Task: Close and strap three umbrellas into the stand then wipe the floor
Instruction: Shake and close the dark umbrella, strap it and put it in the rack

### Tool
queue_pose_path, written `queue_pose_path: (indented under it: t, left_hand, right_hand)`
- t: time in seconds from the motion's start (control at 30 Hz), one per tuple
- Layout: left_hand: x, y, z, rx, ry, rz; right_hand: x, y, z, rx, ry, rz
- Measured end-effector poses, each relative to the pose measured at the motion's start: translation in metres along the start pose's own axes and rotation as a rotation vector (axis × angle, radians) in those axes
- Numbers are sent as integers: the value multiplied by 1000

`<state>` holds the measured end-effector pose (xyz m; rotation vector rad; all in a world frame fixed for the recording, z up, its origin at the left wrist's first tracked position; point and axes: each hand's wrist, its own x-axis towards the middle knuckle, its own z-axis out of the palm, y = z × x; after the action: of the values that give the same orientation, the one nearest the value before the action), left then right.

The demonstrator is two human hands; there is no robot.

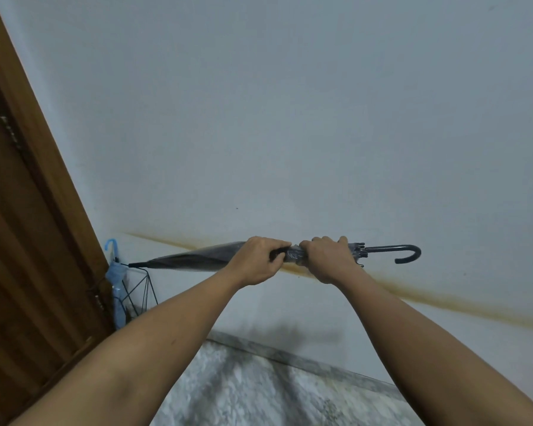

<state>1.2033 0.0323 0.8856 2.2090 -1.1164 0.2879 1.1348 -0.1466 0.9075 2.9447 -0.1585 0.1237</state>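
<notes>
A closed dark umbrella (194, 258) is held level in front of the wall, tip to the left, hooked handle (408, 252) to the right. My left hand (256, 261) grips its folded canopy and pinches a dark strap at the middle. Beside it, my right hand (328, 258) is wrapped round the bunched canopy near the rib ends. A black wire umbrella stand (143, 290) sits in the corner at lower left. It holds a closed light-blue umbrella (116, 281).
A brown wooden door (28, 241) fills the left side. The pale wall (290, 118) is straight ahead, with a yellowish stain line running across it. Grey marbled floor (259, 388) lies below, between my forearms.
</notes>
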Motion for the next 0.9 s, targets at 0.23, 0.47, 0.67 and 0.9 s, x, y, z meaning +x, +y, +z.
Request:
queue_pose_path:
  t: [0.23, 0.47, 0.67, 0.9]
  left_hand:
    - [6, 2, 1, -58, 58, 31]
    - [12, 2, -8, -195, -56, -195]
    - [12, 5, -3, -236, -19, -261]
    - [13, 9, 0, -288, 53, -258]
  right_hand:
    - [0, 5, 8, 104, 101, -32]
    - [-4, 8, 6, 126, 48, -47]
    - [-6, 7, 10, 136, -31, -55]
    - [-6, 14, 5, 372, -163, 38]
